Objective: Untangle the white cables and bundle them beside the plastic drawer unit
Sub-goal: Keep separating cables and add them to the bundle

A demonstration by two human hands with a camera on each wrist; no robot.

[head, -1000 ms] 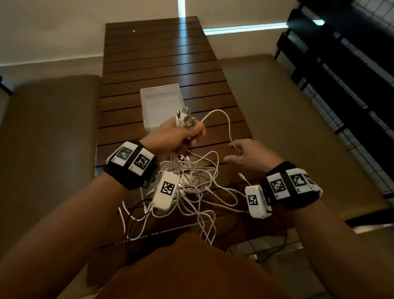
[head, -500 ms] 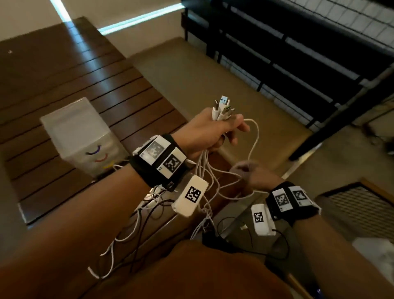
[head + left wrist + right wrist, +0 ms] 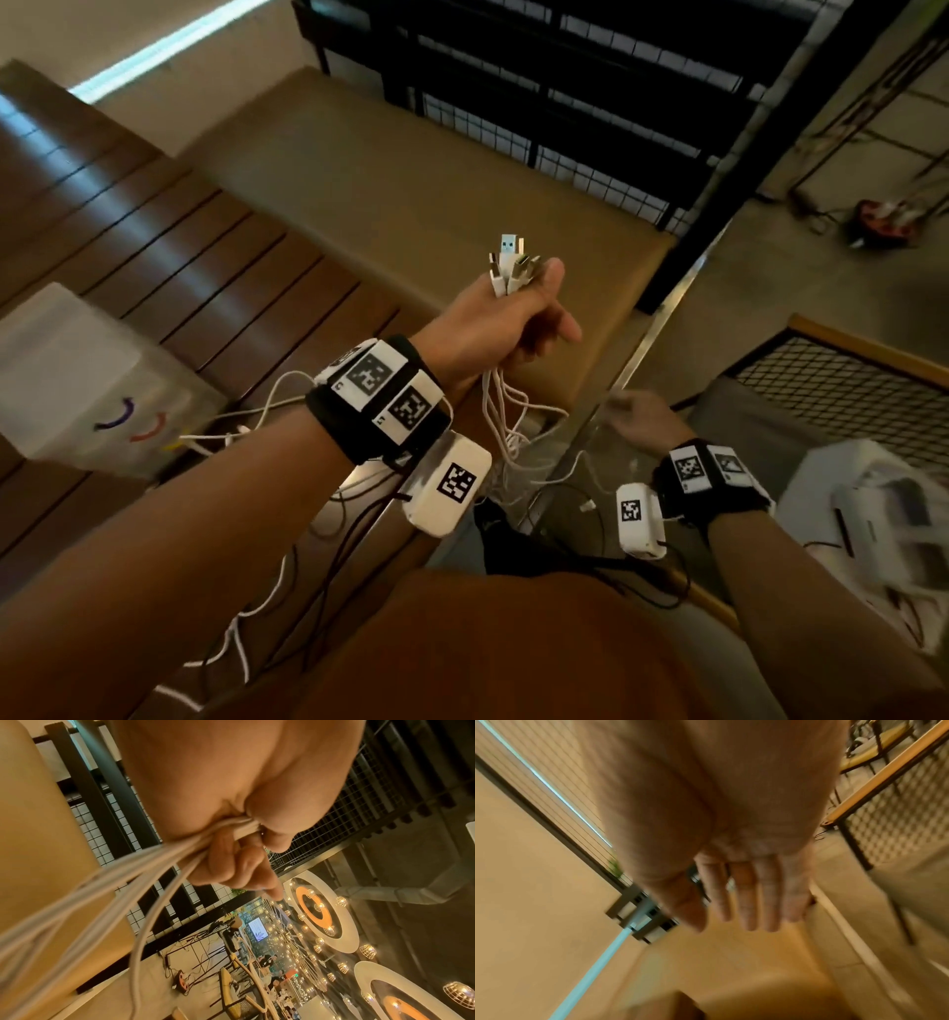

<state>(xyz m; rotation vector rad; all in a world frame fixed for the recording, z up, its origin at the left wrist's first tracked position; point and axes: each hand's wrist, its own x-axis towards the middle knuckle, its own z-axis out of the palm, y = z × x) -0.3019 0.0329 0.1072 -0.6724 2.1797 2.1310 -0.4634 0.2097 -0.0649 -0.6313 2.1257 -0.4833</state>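
My left hand (image 3: 513, 329) is raised over the tan bench and grips several white cables (image 3: 500, 411) near their plug ends (image 3: 511, 264), which stick up above the fist. In the left wrist view the cables (image 3: 123, 882) run out from under my curled fingers (image 3: 231, 866). The strands hang down and trail back over the table edge toward the translucent plastic drawer unit (image 3: 77, 380) at the left. My right hand (image 3: 637, 416), blurred, is lower and to the right; in the right wrist view its fingers (image 3: 746, 902) are straight and hold nothing.
The slatted wooden table (image 3: 169, 246) lies at the left, the tan bench (image 3: 411, 195) beside it, a black railing (image 3: 590, 103) behind. Black wires (image 3: 328, 580) hang from my wrist devices. A mesh-topped stand (image 3: 847, 390) and white boxes (image 3: 873, 519) are at the right.
The view has swung right, away from the table. My left hand has lifted the cable ends out over the bench. My right hand has dropped lower to the right, off the cables.
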